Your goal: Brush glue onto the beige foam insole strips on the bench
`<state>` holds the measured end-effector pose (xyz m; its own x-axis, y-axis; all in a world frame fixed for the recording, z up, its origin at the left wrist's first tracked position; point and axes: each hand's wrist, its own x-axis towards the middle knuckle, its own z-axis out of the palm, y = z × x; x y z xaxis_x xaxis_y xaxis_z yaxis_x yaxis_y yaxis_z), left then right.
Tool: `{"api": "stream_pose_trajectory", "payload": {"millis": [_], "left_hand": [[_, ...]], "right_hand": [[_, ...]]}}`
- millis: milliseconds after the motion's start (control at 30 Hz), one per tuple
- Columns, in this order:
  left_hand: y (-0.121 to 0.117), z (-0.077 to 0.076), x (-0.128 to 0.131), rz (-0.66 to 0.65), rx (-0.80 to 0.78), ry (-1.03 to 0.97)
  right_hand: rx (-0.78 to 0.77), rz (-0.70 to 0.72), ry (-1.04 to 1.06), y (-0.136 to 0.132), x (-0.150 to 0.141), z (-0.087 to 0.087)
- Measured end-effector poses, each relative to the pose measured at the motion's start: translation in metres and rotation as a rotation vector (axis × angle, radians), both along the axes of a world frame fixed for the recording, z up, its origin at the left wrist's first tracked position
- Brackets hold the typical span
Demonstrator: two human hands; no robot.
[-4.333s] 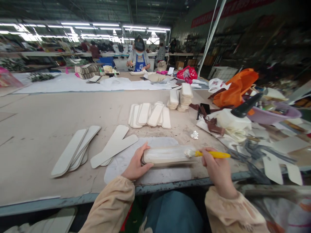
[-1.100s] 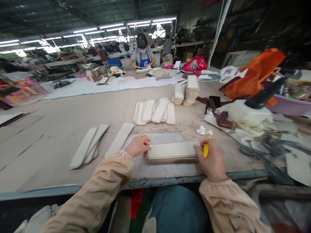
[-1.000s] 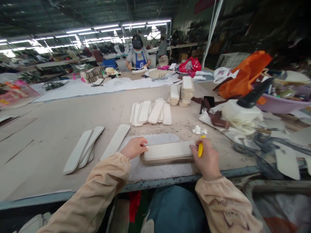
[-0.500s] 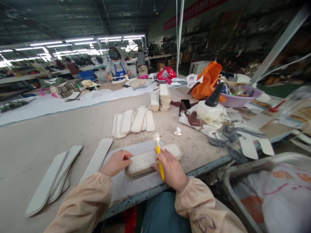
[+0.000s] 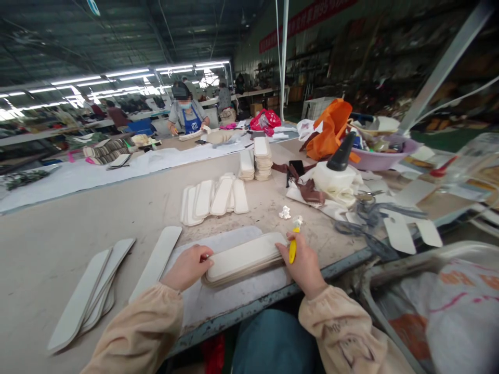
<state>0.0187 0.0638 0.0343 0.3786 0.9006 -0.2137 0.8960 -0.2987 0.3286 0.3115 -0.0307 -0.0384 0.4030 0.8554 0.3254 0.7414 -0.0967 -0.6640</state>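
Observation:
A stack of long white strips with rounded ends (image 5: 245,255) lies on a pale paper sheet (image 5: 234,300) before me. My left hand (image 5: 187,267) pinches the stack's left end, thumb and fingers at the top strip. In my right hand (image 5: 304,262) is a small brush (image 5: 292,248) with a yellow handle, its white-smeared bristles pointing up and away. That hand's thumb and fingers also touch the stack's right end. To the left lie a strip at a slant (image 5: 156,264) and a fanned pile of strips (image 5: 88,296).
Farther back are a spread of strips (image 5: 214,197) and two taller stacks (image 5: 262,158). A crumpled white lump (image 5: 284,212), a white bottle with a black nozzle (image 5: 335,174) and a purple basin (image 5: 384,158) are on the right. A co-worker in a blue apron (image 5: 191,122) sits opposite.
Earlier the brush was on the stack's streaked top; now a plain strip covers it. The crossed strip at left is gone from its place. My right hand shifted from mid-stack to its right end.

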Motion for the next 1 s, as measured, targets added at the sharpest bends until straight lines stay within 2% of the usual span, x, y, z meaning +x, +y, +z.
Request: {"api": "stream_pose_trajectory", "payload": {"millis": [100,267,567,867,1000], "left_hand": [[-0.004,0.002,0.002,-0.006,0.012,-0.008],[-0.012,0.003,0.005,0.01,0.037,-0.039],[-0.012,0.002,0.006,-0.01,0.044,-0.079],[-0.012,0.001,0.007,0.012,0.05,-0.063],[-0.013,0.002,0.008,0.026,0.048,-0.093]], "right_hand": [[-0.01,-0.013,0.091,0.001,-0.003,0.004],[0.011,-0.02,0.112,0.001,-0.003,0.008],[0.192,-0.034,0.123,0.004,-0.006,0.012],[0.072,-0.061,0.068,0.006,-0.004,0.008],[0.063,-0.064,0.021,0.006,-0.004,0.007]]}}
